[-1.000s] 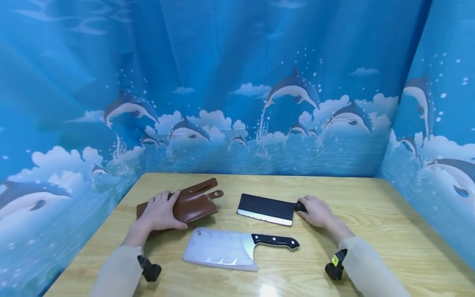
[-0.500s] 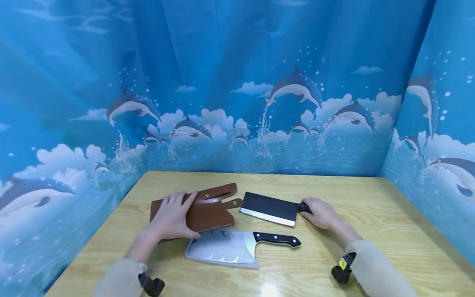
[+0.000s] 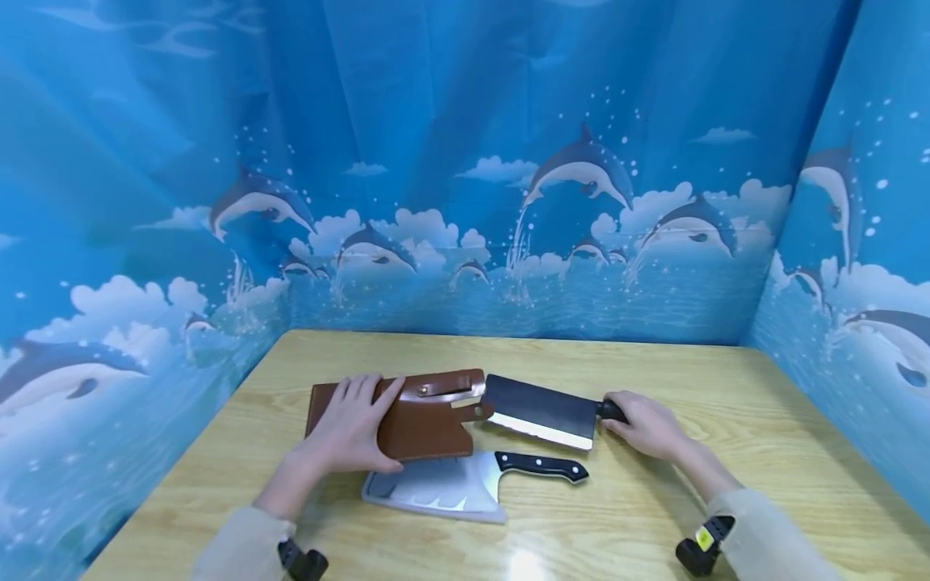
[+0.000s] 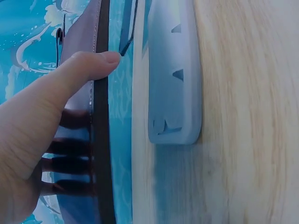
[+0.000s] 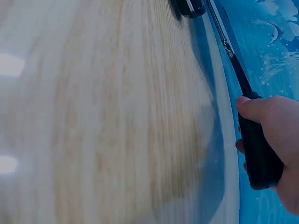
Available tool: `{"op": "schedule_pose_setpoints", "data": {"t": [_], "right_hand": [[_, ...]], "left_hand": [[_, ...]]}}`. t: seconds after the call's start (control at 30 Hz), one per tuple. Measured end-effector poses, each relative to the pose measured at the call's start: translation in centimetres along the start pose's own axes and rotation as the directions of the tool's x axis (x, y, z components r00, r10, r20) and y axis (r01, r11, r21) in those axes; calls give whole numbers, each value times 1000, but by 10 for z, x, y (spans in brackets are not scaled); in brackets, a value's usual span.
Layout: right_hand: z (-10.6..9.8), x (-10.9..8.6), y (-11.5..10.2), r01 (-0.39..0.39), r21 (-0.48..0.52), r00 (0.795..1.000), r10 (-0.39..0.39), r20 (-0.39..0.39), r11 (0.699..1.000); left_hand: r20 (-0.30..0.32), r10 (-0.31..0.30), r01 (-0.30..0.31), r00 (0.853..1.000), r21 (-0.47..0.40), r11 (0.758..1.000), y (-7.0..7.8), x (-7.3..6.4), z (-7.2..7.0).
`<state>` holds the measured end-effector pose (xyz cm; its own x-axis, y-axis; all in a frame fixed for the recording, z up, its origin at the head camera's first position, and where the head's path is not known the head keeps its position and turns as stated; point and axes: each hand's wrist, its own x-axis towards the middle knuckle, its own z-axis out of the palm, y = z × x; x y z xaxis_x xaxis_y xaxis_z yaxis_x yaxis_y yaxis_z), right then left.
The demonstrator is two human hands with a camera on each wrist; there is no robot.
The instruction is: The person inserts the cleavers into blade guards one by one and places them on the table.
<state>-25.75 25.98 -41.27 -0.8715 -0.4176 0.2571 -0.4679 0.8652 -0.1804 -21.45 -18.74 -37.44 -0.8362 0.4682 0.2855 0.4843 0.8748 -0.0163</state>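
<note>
My left hand (image 3: pixel 356 432) grips a brown leather knife sheath (image 3: pixel 429 432) across its width, thumb on the near edge. In the left wrist view, the fingers show along the face of the sheath (image 4: pixel 79 116), which is raised off the table. My right hand (image 3: pixel 647 428) holds a dark-bladed cleaver (image 3: pixel 541 407) by its black handle (image 5: pixel 261 149). The blade's left end is right at the sheath's open end, and the snap tab overlaps it in the head view. Just below lies a second cleaver (image 3: pixel 541 466), its blade in a translucent guard (image 4: pixel 175 93), partly hidden by the sheath.
The wooden table (image 3: pixel 617 524) carries the second cleaver in front of both hands, handle to the right. A blue curtain (image 3: pixel 465 161) printed with dolphins stands behind the table and along both sides.
The sheath, in my left hand, has moved right and toward me, over the second cleaver's blade. The dark cleaver has shifted slightly right, and the gap between it and the sheath has closed.
</note>
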Motion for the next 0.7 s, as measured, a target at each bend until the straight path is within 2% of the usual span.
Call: {"op": "schedule_pose_setpoints", "data": {"t": [0.23, 0.7], "right_hand": [[-9, -10, -3, 28, -29, 998, -29, -57, 999], [-24, -23, -13, 59, -32, 989, -63, -133, 998]], "left_hand": [[17, 19, -19, 1000, 10, 1000, 3, 3, 4], [10, 7, -7, 1000, 25, 1000, 5, 4, 10]]}}
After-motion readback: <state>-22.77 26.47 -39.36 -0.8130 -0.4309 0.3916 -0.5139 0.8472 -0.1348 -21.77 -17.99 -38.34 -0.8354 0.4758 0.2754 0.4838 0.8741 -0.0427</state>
